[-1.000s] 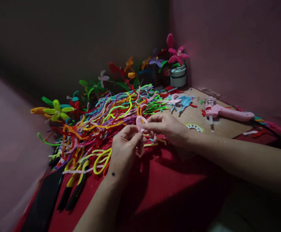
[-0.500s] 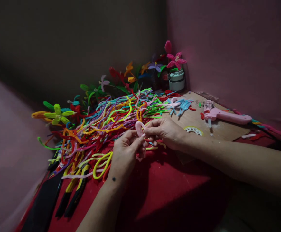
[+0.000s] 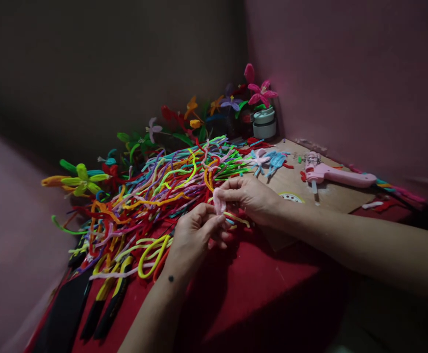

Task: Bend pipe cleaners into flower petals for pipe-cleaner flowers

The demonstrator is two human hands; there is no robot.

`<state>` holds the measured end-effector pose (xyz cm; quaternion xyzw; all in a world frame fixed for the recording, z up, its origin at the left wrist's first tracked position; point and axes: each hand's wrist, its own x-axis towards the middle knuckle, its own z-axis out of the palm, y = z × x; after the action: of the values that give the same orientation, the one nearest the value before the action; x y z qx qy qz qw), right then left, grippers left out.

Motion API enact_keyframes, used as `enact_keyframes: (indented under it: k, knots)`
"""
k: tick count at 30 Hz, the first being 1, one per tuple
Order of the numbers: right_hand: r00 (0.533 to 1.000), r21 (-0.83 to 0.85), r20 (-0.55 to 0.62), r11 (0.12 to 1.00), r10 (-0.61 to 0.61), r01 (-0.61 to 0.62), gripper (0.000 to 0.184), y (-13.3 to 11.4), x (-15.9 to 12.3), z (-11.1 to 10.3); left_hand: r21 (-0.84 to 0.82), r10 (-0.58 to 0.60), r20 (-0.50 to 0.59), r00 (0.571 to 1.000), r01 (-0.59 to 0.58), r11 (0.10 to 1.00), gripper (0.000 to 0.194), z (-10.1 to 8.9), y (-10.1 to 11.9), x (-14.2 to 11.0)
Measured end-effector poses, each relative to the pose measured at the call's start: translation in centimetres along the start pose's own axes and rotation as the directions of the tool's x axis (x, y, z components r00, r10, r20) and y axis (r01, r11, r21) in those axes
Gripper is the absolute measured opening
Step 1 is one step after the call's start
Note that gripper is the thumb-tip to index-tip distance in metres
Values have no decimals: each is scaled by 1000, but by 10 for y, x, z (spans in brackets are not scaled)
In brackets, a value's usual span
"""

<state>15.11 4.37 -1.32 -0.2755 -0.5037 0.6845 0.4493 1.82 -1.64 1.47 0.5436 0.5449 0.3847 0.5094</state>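
Observation:
A pale pink pipe cleaner [image 3: 219, 202], bent into a narrow loop, is held between my two hands over the red tabletop. My left hand [image 3: 195, 233] pinches its lower end between thumb and fingertips. From the right, my right hand [image 3: 252, 198] grips the upper part of the loop with thumb and forefinger. Behind the hands lies a large tangled pile of coloured pipe cleaners [image 3: 162, 184]. A yellow loop of pipe cleaner [image 3: 155, 255] rests just left of my left wrist.
A pink hot glue gun [image 3: 342, 175] lies on a brown board [image 3: 294, 181] beside a white roll of tape [image 3: 290, 197]. Yellow-and-black pliers [image 3: 113, 294] lie at front left. Pipe-cleaner flowers [image 3: 83, 180] and a pale lidded jar [image 3: 264, 122] stand along the back.
The pink loop has turned and looks narrower, its top now pinched by my right hand. Its lower tail no longer shows below my left hand. The view has shifted slightly.

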Motion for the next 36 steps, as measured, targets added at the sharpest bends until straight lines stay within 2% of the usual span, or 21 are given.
enact_keyframes:
  k: [3, 7, 11, 16, 18, 22, 24, 28, 32, 36]
  knots:
    - [999, 5, -49, 1000, -13, 13, 23, -1, -2, 5, 29, -23, 5, 1000, 23, 999, 18, -1, 0, 1]
    - [995, -75, -81, 996, -53, 47, 22, -5, -5, 8, 97, 26, 22, 999, -28, 995, 17, -2, -2, 2]
    - [994, -25, -19, 994, -105, 104, 22, -6, -6, 7, 98, 75, -16, 997, -73, 992, 19, -3, -3, 1]
    - [997, 12, 60, 999, 38, -38, 18, -7, -10, 10, 58, 108, -71, 992, -104, 993, 19, -4, -4, 1]
    - [999, -47, 20, 998, 44, -43, 17, -7, -12, 11, 49, 102, -74, 992, -99, 994, 20, -4, -5, 2]
    - [995, -117, -93, 993, -22, 11, 24, -7, -11, 11, 1, 97, -103, 990, -97, 995, 28, -5, -6, 3]
    - [998, -98, -58, 995, -26, 20, 30, -6, -9, 10, -34, 92, -125, 988, -97, 995, 33, -6, -5, 4]
    - [999, -79, 39, 996, -36, 39, 36, -5, -9, 10, -24, 54, -148, 988, -58, 998, 24, -5, -2, 3]
    - [999, -63, 43, 998, 7, -4, 24, -6, -11, 11, 34, 50, -203, 978, -44, 998, 17, -5, -1, 0]
    - [997, -141, 75, 989, -30, 40, 20, -5, -12, 9, 107, 57, -249, 967, -31, 994, 16, -8, -2, 0]
